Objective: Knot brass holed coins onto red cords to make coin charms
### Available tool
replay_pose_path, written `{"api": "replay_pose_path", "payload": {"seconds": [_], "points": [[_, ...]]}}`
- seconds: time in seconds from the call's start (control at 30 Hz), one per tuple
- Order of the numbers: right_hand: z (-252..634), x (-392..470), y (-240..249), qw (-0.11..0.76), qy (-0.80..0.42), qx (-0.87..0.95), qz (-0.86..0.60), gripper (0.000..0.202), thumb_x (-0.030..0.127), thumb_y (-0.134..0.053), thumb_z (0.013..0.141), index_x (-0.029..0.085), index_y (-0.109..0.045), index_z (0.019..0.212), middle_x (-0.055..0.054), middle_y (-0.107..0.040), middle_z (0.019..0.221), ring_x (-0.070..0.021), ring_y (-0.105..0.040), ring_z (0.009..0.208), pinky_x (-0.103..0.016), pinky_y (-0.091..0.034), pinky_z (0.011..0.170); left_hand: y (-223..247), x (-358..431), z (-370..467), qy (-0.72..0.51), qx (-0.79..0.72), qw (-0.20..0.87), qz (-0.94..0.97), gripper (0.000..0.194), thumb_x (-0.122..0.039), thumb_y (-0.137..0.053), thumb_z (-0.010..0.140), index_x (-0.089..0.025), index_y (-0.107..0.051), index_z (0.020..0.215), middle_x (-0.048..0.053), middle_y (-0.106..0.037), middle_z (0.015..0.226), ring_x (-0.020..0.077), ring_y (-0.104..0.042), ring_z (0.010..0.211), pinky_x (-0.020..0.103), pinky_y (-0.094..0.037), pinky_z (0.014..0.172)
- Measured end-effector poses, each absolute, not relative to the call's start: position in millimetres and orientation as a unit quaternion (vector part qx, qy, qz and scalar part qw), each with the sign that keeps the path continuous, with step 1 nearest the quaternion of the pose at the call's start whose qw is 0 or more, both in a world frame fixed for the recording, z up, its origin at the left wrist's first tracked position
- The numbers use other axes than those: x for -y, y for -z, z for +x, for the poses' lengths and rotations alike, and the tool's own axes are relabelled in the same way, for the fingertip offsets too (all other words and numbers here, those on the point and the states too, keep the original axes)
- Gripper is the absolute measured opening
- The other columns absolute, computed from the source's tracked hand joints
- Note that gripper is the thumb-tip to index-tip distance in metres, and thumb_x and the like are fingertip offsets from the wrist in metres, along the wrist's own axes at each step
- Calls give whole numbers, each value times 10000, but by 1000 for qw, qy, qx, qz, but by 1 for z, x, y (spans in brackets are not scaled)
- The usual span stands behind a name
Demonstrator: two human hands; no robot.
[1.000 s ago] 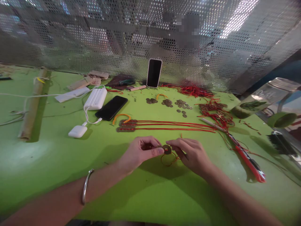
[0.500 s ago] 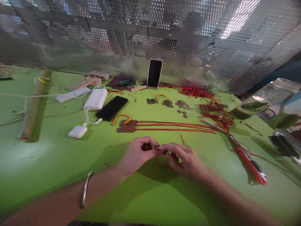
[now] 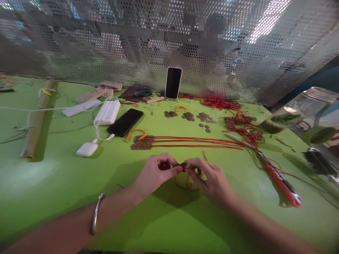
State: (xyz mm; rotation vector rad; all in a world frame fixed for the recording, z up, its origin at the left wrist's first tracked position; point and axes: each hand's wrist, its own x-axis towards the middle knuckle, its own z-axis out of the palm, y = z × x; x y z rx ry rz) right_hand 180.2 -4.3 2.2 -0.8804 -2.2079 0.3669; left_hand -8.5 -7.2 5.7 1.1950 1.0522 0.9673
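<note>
Both hands meet over the near middle of the green table. My left hand [image 3: 159, 171] pinches small dark coins threaded on red cord, mostly covered by the fingers. The thumb and fingers of my right hand [image 3: 208, 176] are closed on the same red cord [image 3: 186, 185], whose loose loops hang below. Just beyond the hands lie strung coins [image 3: 143, 141] with long red cords [image 3: 198, 141] stretched to the right. Loose coins in small piles [image 3: 188, 116] rest farther back.
A black phone [image 3: 125, 122], a white power bank [image 3: 107, 112] and a white earbud case [image 3: 87, 149] are on the left, near a bamboo piece [image 3: 37, 123]. To the right are a red cutter knife [image 3: 283, 185], tangled red cord [image 3: 243, 127] and a glass jar [image 3: 299, 109]. Another phone [image 3: 173, 83] stands upright behind.
My right-hand fingers have drawn into a tighter pinch beside the left fingertips. More of the loose red cord shows below the hands. My left hand stays nearly in place.
</note>
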Motion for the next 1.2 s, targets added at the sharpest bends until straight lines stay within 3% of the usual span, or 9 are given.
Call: {"api": "replay_pose_path", "payload": {"seconds": [0.13, 0.33, 0.53, 0.67, 0.77, 0.87, 0.93, 1.07, 1.2], "points": [[201, -16, -16, 465, -171, 778, -386, 36, 179, -515, 892, 206, -529, 911, -78, -589, 1063, -178, -551, 1005, -318, -471, 820, -6, 6, -11, -425, -470, 590, 501, 238, -325, -764, 678, -145, -609, 661, 1, -562, 674, 128, -494, 663, 257, -360, 613], [279, -60, -26, 702, -289, 497, -420, 74, 302, -610, 839, 257, -554, 854, -19, -569, 991, -131, -543, 773, -259, -446, 620, -10, 3, -13, -429, -479, 583, 496, 214, -286, -741, 695, -142, -604, 617, 22, -558, 847, 122, -497, 711, 255, -346, 611], [315, -77, -19, 689, -225, 482, -493, 96, 343, -566, 852, 263, -519, 826, -56, -589, 980, -215, -573, 815, -362, -462, 634, -14, 4, -11, -420, -473, 592, 499, 206, -277, -740, 696, -139, -606, 624, 18, -530, 877, 117, -491, 708, 254, -335, 601], [292, -68, -16, 696, -116, 496, -506, 185, 273, -623, 809, 273, -532, 970, -67, -530, 1153, -278, -488, 1131, -492, -413, 920, -13, 5, -12, -428, -473, 589, 496, 199, -266, -735, 698, -139, -601, 622, 12, -520, 860, 113, -481, 700, 254, -336, 616], [251, -42, -18, 619, -51, 643, -449, 394, 242, -543, 861, 279, -437, 1238, -81, -456, 1298, -269, -412, 1254, -515, -340, 1038, -11, 5, -11, -434, -474, 586, 494, 205, -266, -738, 693, -143, -596, 611, 15, -521, 862, 119, -488, 713, 259, -346, 625], [207, -13, -15, 377, -155, 831, -380, 515, 228, -531, 854, 234, -355, 1339, -109, -483, 1314, -256, -445, 1243, -482, -376, 1039, -9, 5, -11, -437, -467, 587, 497, 212, -274, -749, 670, -151, -592, 600, 15, -530, 814, 144, -516, 738, 276, -376, 655], [186, -1, -11, 284, -239, 864, -341, 559, 227, -541, 853, 234, -300, 1357, -109, -484, 1328, -226, -469, 1227, -427, -417, 1017, -8, 4, -11, -434, -461, 591, 500, 205, -278, -744, 669, -154, -594, 605, 19, -548, 791, 163, -539, 758, 296, -399, 690], [175, 3, -1, 268, -345, 822, -366, 437, 218, -457, 910, 250, -298, 1316, -84, -584, 1158, -123, -623, 831, -259, -527, 698, -6, 3, -11, -430, -458, 588, 510, 215, -290, -743, 677, -153, -595, 601, 24, -560, 805, 166, -547, 772, 305, -408, 711], [185, -1, 1, 265, -297, 832, -387, 302, 222, -469, 910, 210, -430, 1209, 18, -575, 722, -82, -486, 524, -188, -390, 469, -7, 3, -12, -422, -465, 578, 521, 238, -297, -753, 673, -150, -586, 590, 12, -531, 788, 151, -529, 756, 284, -387, 677]]}}
